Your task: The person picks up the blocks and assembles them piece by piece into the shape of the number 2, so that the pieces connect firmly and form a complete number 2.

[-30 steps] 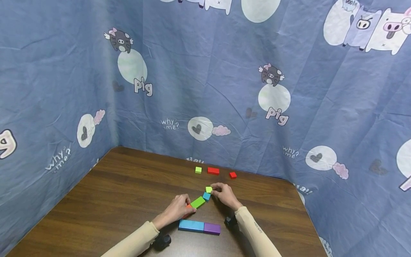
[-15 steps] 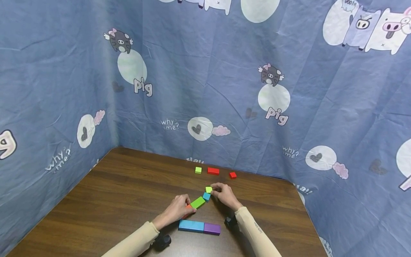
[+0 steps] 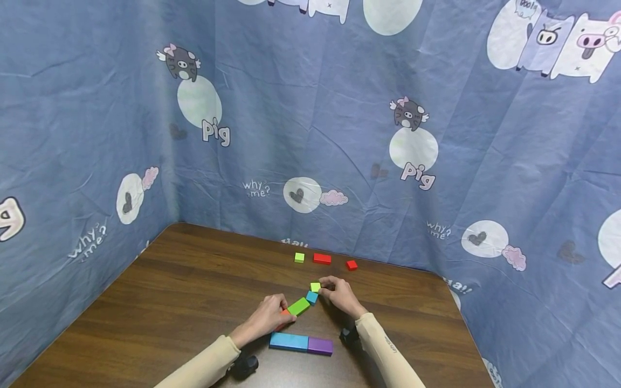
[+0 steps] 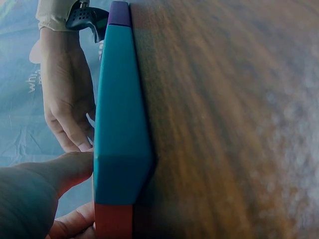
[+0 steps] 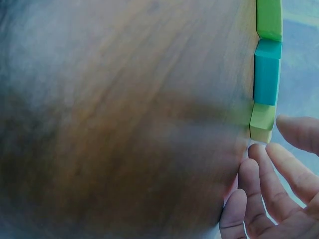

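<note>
In the head view my left hand (image 3: 267, 315) grips an orange-red block (image 4: 113, 221), its thumb and fingers covering much of it. From that block a line of blocks runs away to the right: a green block (image 3: 298, 306), a small blue block (image 3: 312, 297) and a yellow-green cube (image 3: 315, 287). My right hand (image 3: 340, 296) is at the cube's right side. In the right wrist view its thumb and forefinger, fairly straight, lie at the edge of the yellow-green cube (image 5: 262, 118), not wrapped round it.
Nearer me on the wooden table (image 3: 160, 302) lie a long blue block (image 3: 289, 341) and a purple block (image 3: 320, 346), end to end. Toward the back are another yellow-green cube (image 3: 299, 257), a red block (image 3: 322, 259) and a small red block (image 3: 351, 265). A blue patterned curtain (image 3: 301, 108) hangs behind.
</note>
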Available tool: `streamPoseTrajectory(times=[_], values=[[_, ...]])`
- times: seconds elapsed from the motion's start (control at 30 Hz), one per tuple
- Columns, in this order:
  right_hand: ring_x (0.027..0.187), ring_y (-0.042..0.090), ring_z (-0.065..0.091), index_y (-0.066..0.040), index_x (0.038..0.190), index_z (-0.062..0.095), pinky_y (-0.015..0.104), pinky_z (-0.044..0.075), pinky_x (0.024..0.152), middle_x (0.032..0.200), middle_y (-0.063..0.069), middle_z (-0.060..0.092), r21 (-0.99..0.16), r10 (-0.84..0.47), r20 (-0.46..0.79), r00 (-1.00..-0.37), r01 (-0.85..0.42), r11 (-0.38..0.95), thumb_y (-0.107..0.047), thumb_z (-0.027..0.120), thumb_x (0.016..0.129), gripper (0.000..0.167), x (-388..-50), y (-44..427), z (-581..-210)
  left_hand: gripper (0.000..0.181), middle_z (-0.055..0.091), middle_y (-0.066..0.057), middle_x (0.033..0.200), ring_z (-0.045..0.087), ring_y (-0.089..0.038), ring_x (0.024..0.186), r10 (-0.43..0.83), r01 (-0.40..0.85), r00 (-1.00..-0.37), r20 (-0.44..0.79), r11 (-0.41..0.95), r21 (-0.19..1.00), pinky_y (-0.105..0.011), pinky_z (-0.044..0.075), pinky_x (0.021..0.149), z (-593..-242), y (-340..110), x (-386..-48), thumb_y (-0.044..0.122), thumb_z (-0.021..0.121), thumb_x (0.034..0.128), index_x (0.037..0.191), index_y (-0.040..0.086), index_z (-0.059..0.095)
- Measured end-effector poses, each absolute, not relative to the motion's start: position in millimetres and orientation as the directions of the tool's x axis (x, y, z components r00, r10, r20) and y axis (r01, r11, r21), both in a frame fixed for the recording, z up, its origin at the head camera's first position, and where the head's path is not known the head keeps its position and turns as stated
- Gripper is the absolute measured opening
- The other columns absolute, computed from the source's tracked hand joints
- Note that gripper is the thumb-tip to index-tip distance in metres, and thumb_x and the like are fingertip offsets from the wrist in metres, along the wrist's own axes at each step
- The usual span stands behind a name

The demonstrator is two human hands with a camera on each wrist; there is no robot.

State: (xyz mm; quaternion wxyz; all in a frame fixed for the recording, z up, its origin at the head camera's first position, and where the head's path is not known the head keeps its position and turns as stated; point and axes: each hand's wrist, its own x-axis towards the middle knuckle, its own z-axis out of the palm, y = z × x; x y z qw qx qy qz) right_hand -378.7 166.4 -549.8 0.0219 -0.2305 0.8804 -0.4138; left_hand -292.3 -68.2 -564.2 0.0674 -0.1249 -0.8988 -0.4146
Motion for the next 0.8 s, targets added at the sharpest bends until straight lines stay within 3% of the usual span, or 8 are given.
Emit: streamPoseTrajectory(times=[0.4, 0.6, 0.8], values=[[0.087, 0.016, 0.064, 0.002, 0.113, 0.064, 0.03, 0.05, 0.073, 0.1, 0.012, 0.069, -0.702, -0.436, 0.267, -0.859, -0.483, 0.523, -0.014, 0.065, 0.089, 0.028, -379, 180, -548, 0.032, 0.058, -0.002, 0.071, 0.049, -0.01, 0.063, 0.177, 0.296, -0.955, 0.238, 0.624, 0.723, -0.022, 0.04, 0.052, -564, -69, -292, 0.023, 0.085, 0.0684, 0.078, 0.005, 0.06], [0.093, 0.023, 0.065, -0.001, 0.115, 0.064, 0.034, 0.05, 0.079, 0.104, 0.011, 0.069, -0.718, -0.359, 0.202, -0.911, -0.387, 0.578, -0.014, 0.066, 0.089, 0.03, -384, 189, -547, 0.033, 0.058, -0.002, 0.07, 0.048, -0.01, 0.062, 0.176, 0.304, -0.952, 0.25, 0.626, 0.719, -0.021, 0.039, 0.052, -563, -68, -292, 0.022, 0.085, 0.068, 0.077, 0.004, 0.059], [0.092, 0.021, 0.065, -0.003, 0.114, 0.065, 0.033, 0.051, 0.079, 0.103, 0.008, 0.07, -0.728, -0.274, 0.209, -0.939, -0.336, 0.597, -0.015, 0.068, 0.088, 0.029, -391, 201, -546, 0.033, 0.057, -0.002, 0.07, 0.048, -0.011, 0.062, 0.177, 0.299, -0.954, 0.242, 0.622, 0.723, -0.021, 0.039, 0.051, -564, -67, -292, 0.021, 0.085, 0.068, 0.077, 0.004, 0.059]])
